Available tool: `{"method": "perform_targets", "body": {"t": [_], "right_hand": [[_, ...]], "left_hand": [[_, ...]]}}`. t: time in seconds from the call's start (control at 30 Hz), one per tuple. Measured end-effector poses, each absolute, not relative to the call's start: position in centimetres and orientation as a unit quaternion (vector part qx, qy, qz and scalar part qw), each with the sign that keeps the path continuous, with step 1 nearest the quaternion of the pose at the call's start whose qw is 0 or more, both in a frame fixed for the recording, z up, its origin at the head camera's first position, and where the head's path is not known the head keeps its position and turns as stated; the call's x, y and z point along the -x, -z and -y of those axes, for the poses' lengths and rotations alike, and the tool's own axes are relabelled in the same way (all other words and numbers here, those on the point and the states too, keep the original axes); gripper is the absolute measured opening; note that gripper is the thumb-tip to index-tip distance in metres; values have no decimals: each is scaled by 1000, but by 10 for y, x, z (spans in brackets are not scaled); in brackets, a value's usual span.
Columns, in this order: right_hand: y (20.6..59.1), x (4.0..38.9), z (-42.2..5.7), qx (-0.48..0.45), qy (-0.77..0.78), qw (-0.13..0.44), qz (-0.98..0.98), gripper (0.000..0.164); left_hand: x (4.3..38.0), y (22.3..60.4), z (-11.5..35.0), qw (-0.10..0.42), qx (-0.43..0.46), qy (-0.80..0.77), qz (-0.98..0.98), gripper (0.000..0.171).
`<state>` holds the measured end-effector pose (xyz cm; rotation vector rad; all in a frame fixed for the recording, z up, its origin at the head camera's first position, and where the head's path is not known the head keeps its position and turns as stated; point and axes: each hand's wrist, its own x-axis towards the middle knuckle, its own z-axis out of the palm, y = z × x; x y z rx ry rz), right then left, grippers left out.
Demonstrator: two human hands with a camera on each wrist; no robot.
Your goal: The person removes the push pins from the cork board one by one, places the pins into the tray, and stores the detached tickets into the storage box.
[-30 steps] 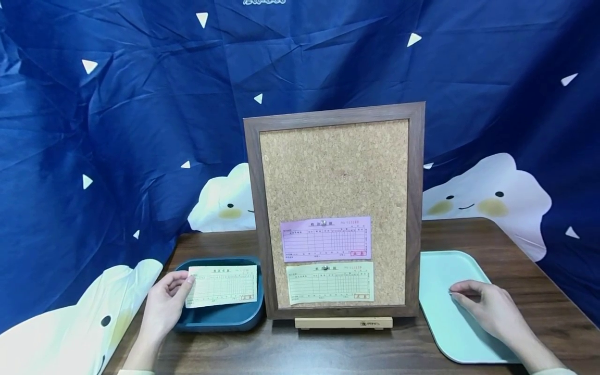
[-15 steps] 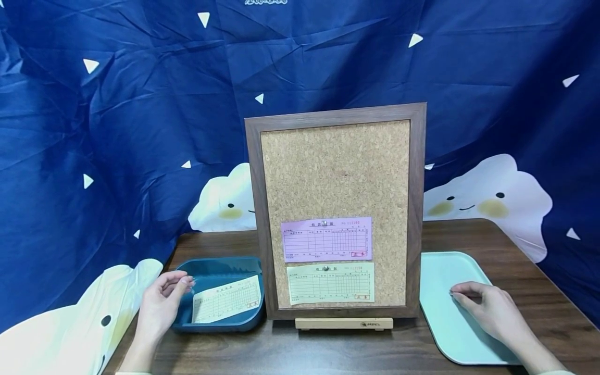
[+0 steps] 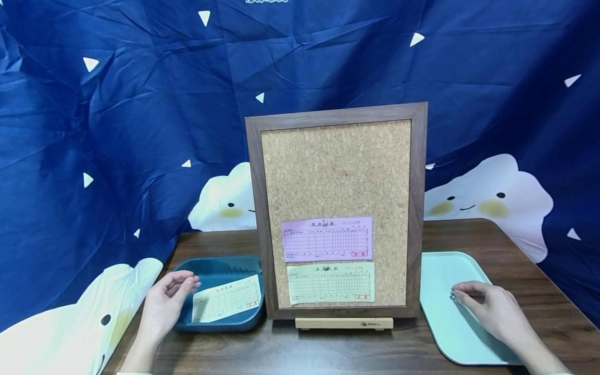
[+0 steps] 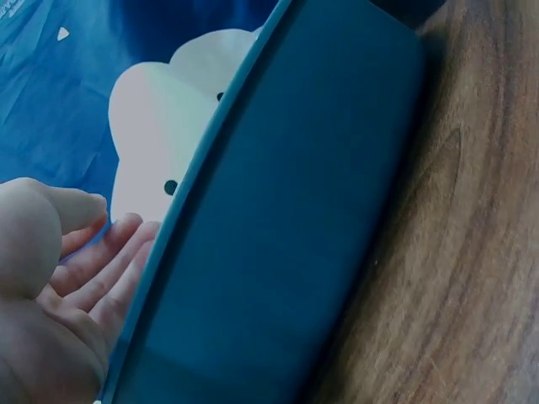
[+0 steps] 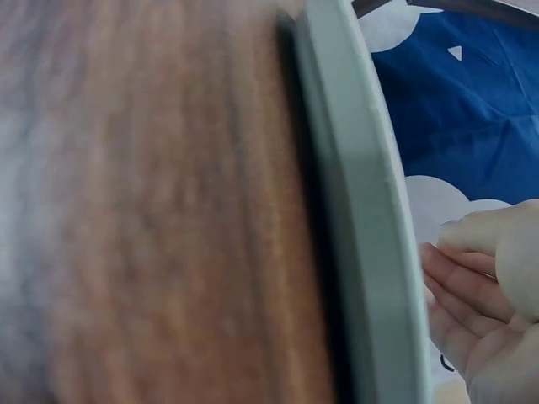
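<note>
My left hand hovers at the left side of a dark blue tray, fingers loosely bent, and nothing shows in them. Inside that tray a pale green receipt slip lies tilted, apart from the fingertips. Over a mint-green tray, my right hand pinches a small shiny push pin between thumb and forefinger. The right wrist view shows the fingers beyond the tray's edge, the pin hidden. Between the hands stands a framed cork board. A purple receipt slip and a green receipt slip are pinned low on it.
A light wooden stand supports the board on a dark brown wooden table. Behind hangs a blue cloth with white clouds and triangles. The two trays flank the board closely.
The receipt slip left my left hand and dropped into the blue tray. Since then the left hand has shifted slightly right. My right hand has barely moved; the pin shows more clearly now.
</note>
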<state>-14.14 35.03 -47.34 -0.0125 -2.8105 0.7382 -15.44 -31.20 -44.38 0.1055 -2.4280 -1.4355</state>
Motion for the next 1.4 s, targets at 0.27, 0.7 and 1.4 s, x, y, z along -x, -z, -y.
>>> {"method": "perform_targets", "body": {"t": [0.27, 0.7, 1.4], "right_hand": [[465, 136, -351, -7, -273, 160, 949, 10], [456, 138, -347, 2, -307, 183, 934, 19], [439, 139, -335, -29, -347, 223, 910, 14]], "left_hand": [[155, 441, 308, 171, -10, 527, 833, 23], [157, 432, 297, 161, 17, 541, 826, 23], [165, 421, 276, 161, 65, 551, 816, 20]]}}
